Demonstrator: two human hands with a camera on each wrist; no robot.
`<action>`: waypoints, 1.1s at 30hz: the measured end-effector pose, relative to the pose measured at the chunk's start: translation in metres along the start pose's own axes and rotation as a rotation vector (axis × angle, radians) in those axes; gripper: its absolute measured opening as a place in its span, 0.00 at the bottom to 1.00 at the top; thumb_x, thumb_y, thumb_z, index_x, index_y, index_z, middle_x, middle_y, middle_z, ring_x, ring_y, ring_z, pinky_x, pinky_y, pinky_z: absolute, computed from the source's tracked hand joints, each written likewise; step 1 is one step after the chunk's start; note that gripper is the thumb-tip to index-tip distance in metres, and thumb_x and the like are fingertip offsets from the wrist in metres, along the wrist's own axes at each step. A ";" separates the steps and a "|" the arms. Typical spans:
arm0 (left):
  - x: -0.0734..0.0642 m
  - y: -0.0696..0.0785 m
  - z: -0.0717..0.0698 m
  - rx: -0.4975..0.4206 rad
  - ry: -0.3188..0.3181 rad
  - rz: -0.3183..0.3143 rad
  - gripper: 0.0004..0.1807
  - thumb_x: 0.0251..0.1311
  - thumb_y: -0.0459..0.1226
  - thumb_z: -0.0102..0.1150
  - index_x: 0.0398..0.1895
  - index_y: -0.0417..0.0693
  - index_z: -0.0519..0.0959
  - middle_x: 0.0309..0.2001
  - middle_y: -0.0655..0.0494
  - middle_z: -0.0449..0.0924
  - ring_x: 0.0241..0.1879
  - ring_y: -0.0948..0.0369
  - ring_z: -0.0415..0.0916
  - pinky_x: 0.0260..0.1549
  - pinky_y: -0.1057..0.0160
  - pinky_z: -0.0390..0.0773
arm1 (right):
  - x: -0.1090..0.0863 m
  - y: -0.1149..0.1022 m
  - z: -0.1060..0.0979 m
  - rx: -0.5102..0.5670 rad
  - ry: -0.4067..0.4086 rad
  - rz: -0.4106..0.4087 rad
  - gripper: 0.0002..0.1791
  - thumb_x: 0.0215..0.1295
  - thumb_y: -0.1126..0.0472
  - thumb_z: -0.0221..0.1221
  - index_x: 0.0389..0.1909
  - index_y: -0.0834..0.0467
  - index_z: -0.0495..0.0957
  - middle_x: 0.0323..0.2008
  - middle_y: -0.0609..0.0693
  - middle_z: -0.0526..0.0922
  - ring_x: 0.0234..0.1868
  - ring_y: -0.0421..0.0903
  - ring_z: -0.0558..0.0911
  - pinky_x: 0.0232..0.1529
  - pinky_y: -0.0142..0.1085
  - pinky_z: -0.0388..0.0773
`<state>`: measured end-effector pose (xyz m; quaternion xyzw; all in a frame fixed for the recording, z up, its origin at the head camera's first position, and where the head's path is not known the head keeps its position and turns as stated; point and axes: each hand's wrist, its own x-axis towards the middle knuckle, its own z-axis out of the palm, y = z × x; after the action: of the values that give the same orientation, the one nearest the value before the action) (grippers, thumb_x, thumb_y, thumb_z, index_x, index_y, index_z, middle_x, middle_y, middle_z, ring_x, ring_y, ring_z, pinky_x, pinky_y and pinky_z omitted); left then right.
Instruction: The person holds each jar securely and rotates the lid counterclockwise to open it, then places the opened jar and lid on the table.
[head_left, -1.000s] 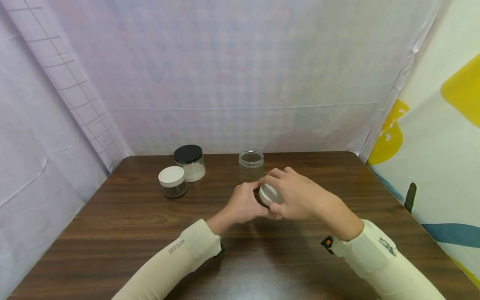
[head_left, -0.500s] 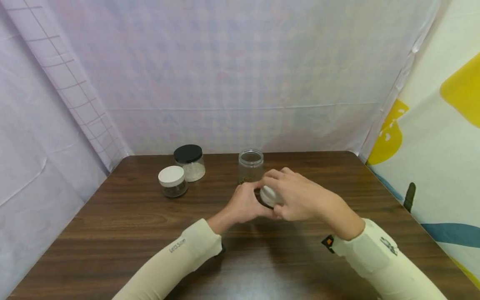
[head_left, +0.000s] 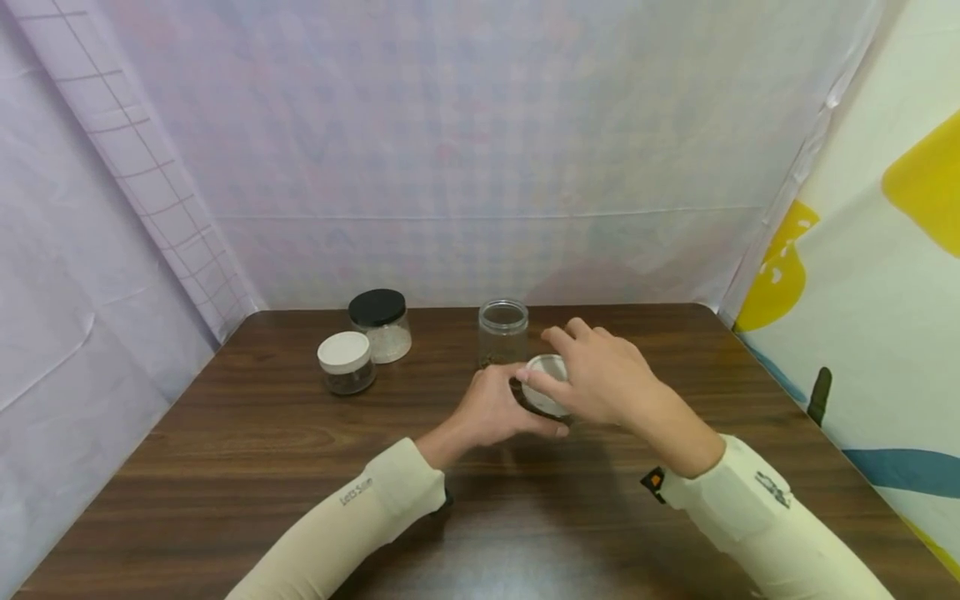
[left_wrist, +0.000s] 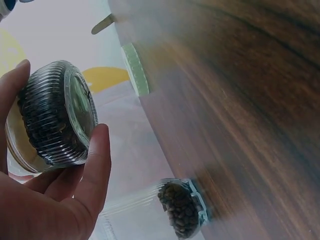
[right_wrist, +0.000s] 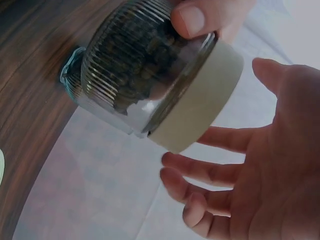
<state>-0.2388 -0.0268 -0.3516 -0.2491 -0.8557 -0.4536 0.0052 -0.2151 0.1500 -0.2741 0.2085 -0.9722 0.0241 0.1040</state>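
Observation:
In the left wrist view, my left hand (left_wrist: pixel 65 207) grips a ribbed clear jar (left_wrist: pixel 55 117) above the table, thumb and fingers round its sides. Dark, bean-like pieces fill much of this jar. A white lid (right_wrist: pixel 202 100) sits on its mouth, the jar leaning over in the right wrist view. Beside the lid is my right hand (right_wrist: pixel 265 150), its thumb standing off and its fingers loosely spread; whether a fingertip touches the lid I cannot tell. From the head view, the right hand (head_left: pixel 600 379) hovers over the lid's right side (head_left: pixel 546 387).
Behind the hands stands a taller lidless clear jar (head_left: pixel 502 329) with brown pieces at its bottom. Left of it are a white-lidded jar (head_left: pixel 345 358) and a black-lidded jar (head_left: pixel 381 321) with whitish contents. A flat pale-green round thing (left_wrist: pixel 135 70) lies near the table's edge.
My right hand's fingers were curled round the lid and have now loosened and spread, exposing more of its white top. The left hand keeps its grip on the jar, almost still.

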 end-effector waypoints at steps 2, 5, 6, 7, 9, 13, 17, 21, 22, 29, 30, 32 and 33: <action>0.001 0.000 0.000 0.002 -0.003 0.002 0.36 0.34 0.57 0.84 0.51 0.61 0.83 0.45 0.67 0.87 0.44 0.68 0.82 0.46 0.63 0.81 | 0.000 0.000 0.002 -0.003 -0.028 0.014 0.43 0.67 0.23 0.45 0.66 0.52 0.73 0.56 0.56 0.78 0.45 0.54 0.81 0.37 0.51 0.81; 0.002 0.001 0.001 -0.010 -0.017 -0.015 0.37 0.35 0.57 0.84 0.53 0.62 0.82 0.45 0.69 0.86 0.44 0.69 0.82 0.45 0.63 0.82 | 0.000 0.000 0.004 0.002 -0.058 0.014 0.43 0.64 0.22 0.48 0.65 0.51 0.74 0.52 0.54 0.78 0.40 0.51 0.80 0.33 0.48 0.79; 0.002 0.001 0.001 -0.012 -0.019 -0.021 0.37 0.35 0.58 0.84 0.53 0.62 0.82 0.45 0.69 0.86 0.44 0.69 0.82 0.45 0.63 0.82 | 0.000 0.000 0.005 0.004 -0.063 0.011 0.42 0.64 0.23 0.49 0.65 0.51 0.74 0.51 0.54 0.78 0.40 0.50 0.79 0.32 0.47 0.79; 0.002 0.001 0.001 -0.018 -0.022 -0.028 0.37 0.35 0.58 0.84 0.53 0.62 0.82 0.44 0.69 0.86 0.44 0.69 0.82 0.45 0.63 0.82 | 0.000 0.000 0.005 0.006 -0.068 0.007 0.42 0.64 0.23 0.50 0.64 0.51 0.74 0.51 0.54 0.78 0.39 0.50 0.79 0.32 0.47 0.78; 0.003 0.002 0.001 -0.029 -0.024 -0.036 0.36 0.35 0.58 0.84 0.52 0.62 0.82 0.43 0.69 0.86 0.43 0.69 0.82 0.44 0.63 0.82 | 0.000 0.001 0.006 0.012 -0.075 -0.005 0.40 0.64 0.25 0.52 0.65 0.51 0.74 0.50 0.53 0.78 0.39 0.49 0.79 0.31 0.46 0.77; 0.002 0.003 0.001 -0.032 -0.014 -0.034 0.36 0.33 0.57 0.84 0.51 0.62 0.83 0.42 0.68 0.86 0.43 0.68 0.82 0.44 0.63 0.82 | 0.000 0.002 0.005 0.028 -0.071 -0.060 0.37 0.65 0.31 0.57 0.66 0.51 0.73 0.52 0.54 0.77 0.40 0.49 0.78 0.29 0.42 0.75; 0.002 0.001 0.001 -0.010 0.001 -0.021 0.39 0.33 0.58 0.85 0.53 0.60 0.82 0.45 0.66 0.86 0.45 0.66 0.82 0.46 0.62 0.81 | -0.001 0.005 0.004 0.055 -0.045 -0.161 0.34 0.64 0.38 0.60 0.66 0.51 0.73 0.52 0.52 0.77 0.41 0.48 0.76 0.33 0.41 0.75; 0.002 0.001 0.000 0.022 0.008 -0.024 0.43 0.35 0.57 0.84 0.58 0.56 0.80 0.48 0.62 0.86 0.47 0.64 0.82 0.47 0.61 0.82 | -0.002 0.007 0.005 0.090 -0.025 -0.249 0.34 0.59 0.44 0.64 0.66 0.51 0.74 0.52 0.49 0.77 0.44 0.49 0.75 0.41 0.43 0.75; 0.001 0.001 -0.001 0.025 0.006 -0.029 0.42 0.36 0.56 0.84 0.59 0.55 0.80 0.49 0.61 0.86 0.48 0.63 0.82 0.46 0.61 0.82 | -0.002 0.008 0.006 0.101 -0.025 -0.264 0.34 0.57 0.45 0.64 0.66 0.50 0.74 0.53 0.48 0.77 0.45 0.48 0.75 0.43 0.43 0.75; 0.001 -0.001 -0.001 0.024 -0.006 -0.056 0.39 0.41 0.54 0.82 0.58 0.50 0.80 0.47 0.60 0.86 0.45 0.63 0.82 0.44 0.62 0.82 | -0.002 0.007 0.004 0.146 -0.051 -0.313 0.40 0.53 0.51 0.65 0.70 0.46 0.69 0.61 0.45 0.75 0.53 0.48 0.75 0.50 0.49 0.75; 0.001 -0.002 -0.001 0.023 -0.007 -0.059 0.39 0.41 0.53 0.82 0.58 0.50 0.80 0.47 0.60 0.86 0.45 0.63 0.82 0.44 0.61 0.82 | -0.002 0.007 0.004 0.149 -0.057 -0.315 0.40 0.53 0.51 0.65 0.71 0.46 0.68 0.61 0.45 0.74 0.53 0.48 0.75 0.50 0.49 0.75; 0.001 -0.002 -0.001 0.027 -0.006 -0.058 0.39 0.41 0.54 0.82 0.57 0.51 0.80 0.47 0.60 0.86 0.46 0.63 0.82 0.44 0.61 0.82 | -0.002 0.008 0.003 0.157 -0.070 -0.307 0.41 0.55 0.50 0.65 0.72 0.46 0.66 0.64 0.46 0.72 0.54 0.48 0.75 0.49 0.48 0.76; 0.001 -0.002 -0.001 0.028 -0.003 -0.059 0.39 0.40 0.54 0.82 0.57 0.51 0.80 0.47 0.61 0.86 0.46 0.64 0.82 0.45 0.61 0.82 | -0.002 0.008 0.002 0.158 -0.072 -0.296 0.41 0.56 0.49 0.65 0.73 0.46 0.65 0.65 0.47 0.71 0.54 0.48 0.75 0.49 0.47 0.76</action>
<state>-0.2406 -0.0278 -0.3523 -0.2244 -0.8690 -0.4410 -0.0061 -0.2170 0.1578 -0.2766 0.3576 -0.9290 0.0774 0.0549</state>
